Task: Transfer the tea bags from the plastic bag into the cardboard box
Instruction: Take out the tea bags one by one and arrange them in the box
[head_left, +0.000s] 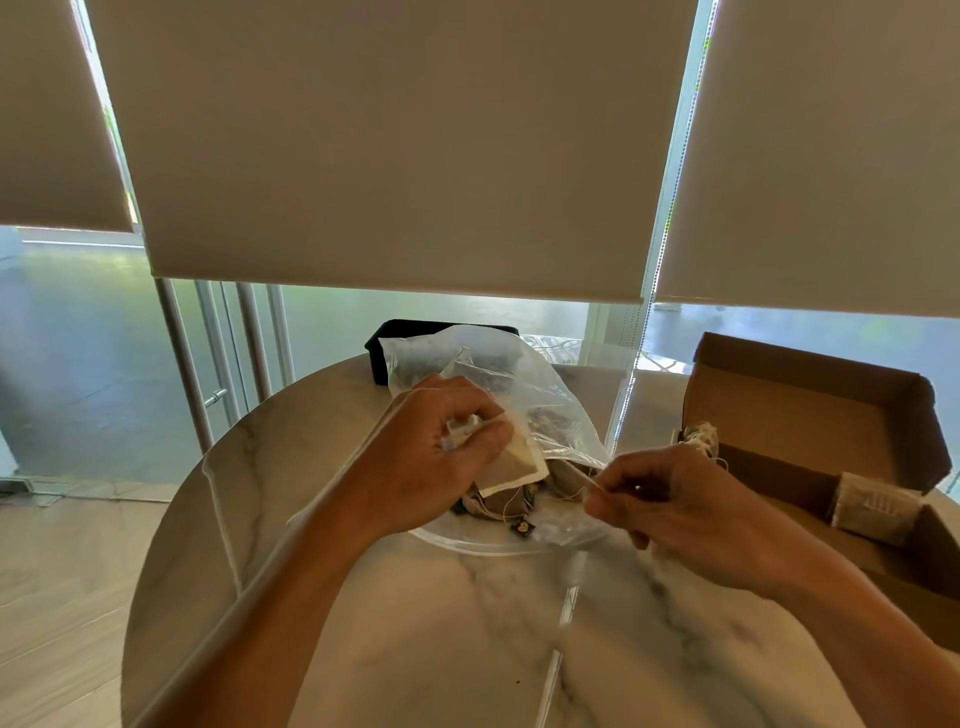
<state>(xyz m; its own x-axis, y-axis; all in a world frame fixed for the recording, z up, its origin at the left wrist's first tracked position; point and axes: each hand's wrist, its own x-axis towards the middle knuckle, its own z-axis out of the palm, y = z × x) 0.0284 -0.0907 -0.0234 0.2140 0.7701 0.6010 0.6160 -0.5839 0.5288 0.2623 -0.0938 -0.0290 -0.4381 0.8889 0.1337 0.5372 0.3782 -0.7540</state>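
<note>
- the left hand (441, 457) is curled over the mouth of the plastic bag (540, 395), fingers bent inward; thumb and forefinger pinch a pale tea bag (514, 462) whose flat square hangs just below the fingertips, and some crumpled white stuff is bunched inside the curl.
- the right hand (675, 504) sits to the right of the bag mouth, thumb and forefinger tips pressed close together on a thin white string (584, 480) that runs leftward towards the heap of tea bags; the other fingers are folded loosely under.
- more tea bags (498, 501) lie in a heap at the bag's opening, between the two hands, directly below the left fingers; a small dark tag (522, 527) lies at the near edge of the heap.
- the plastic bag lies on the round marble table (441, 623), its closed end pointing away from the person.
- the cardboard box (810, 415) stands open on the right, well apart from the left hand and near the right one; a tea bag in the box (872, 506) rests in its near corner, and a cluster of strings (701, 439) hangs over its left wall.
- a black object (379, 348) sits behind the plastic bag.
</note>
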